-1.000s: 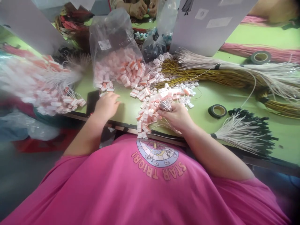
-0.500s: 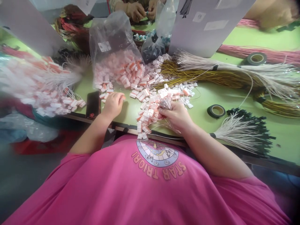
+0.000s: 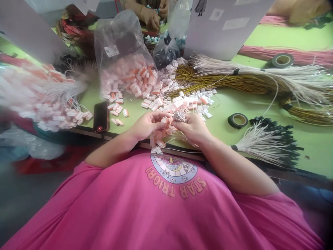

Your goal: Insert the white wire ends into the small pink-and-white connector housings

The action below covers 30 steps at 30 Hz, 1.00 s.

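Observation:
My right hand [image 3: 194, 127] is closed round a bunch of thin white wires [image 3: 180, 116] with metal tips that stick up past its fingers. My left hand [image 3: 146, 125] sits right beside it, fingers pinched on a small pink-and-white connector [image 3: 164, 121] at the wire tips. Both hands rest over a heap of loose connectors [image 3: 166, 104] near the front edge of the green table [image 3: 234, 100]. A clear bag of the same connectors [image 3: 125, 69] lies open behind the heap.
A dark phone [image 3: 101, 116] lies left of my hands. Finished wired connectors [image 3: 52, 104] pile up far left. Two tape rolls [image 3: 237, 120], white and yellow wire bundles [image 3: 260, 78] and a black-tipped bundle [image 3: 270, 142] lie to the right. Another person's hands [image 3: 151, 14] work across the table.
My left hand has left the spot near the phone and moved right to meet my right hand, carrying a connector. The right hand has kept hold of the wires.

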### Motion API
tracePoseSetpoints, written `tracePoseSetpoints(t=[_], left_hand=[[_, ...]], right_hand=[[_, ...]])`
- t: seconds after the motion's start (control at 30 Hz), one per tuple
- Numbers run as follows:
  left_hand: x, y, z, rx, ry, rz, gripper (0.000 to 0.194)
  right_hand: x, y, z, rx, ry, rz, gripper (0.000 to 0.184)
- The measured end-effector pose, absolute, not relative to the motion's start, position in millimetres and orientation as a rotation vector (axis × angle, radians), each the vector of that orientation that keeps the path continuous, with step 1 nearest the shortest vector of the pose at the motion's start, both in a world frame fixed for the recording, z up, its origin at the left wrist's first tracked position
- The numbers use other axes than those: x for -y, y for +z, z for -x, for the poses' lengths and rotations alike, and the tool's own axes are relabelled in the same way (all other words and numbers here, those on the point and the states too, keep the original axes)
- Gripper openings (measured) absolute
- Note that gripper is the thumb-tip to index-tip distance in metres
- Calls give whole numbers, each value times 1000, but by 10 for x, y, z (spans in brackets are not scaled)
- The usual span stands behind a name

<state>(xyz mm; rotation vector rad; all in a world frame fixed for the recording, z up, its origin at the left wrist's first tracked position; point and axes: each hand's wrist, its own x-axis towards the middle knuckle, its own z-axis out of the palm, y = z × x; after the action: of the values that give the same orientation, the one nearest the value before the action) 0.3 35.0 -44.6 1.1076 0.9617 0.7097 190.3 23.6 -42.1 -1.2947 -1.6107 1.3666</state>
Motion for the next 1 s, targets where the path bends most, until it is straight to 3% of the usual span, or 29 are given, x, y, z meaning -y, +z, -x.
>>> tracePoseSetpoints(t=[1.0], left_hand=[[-238, -388, 71, -1160, 724, -1561, 22]], right_hand=[[-269, -408, -1889, 1584, 1489, 1248, 12]])
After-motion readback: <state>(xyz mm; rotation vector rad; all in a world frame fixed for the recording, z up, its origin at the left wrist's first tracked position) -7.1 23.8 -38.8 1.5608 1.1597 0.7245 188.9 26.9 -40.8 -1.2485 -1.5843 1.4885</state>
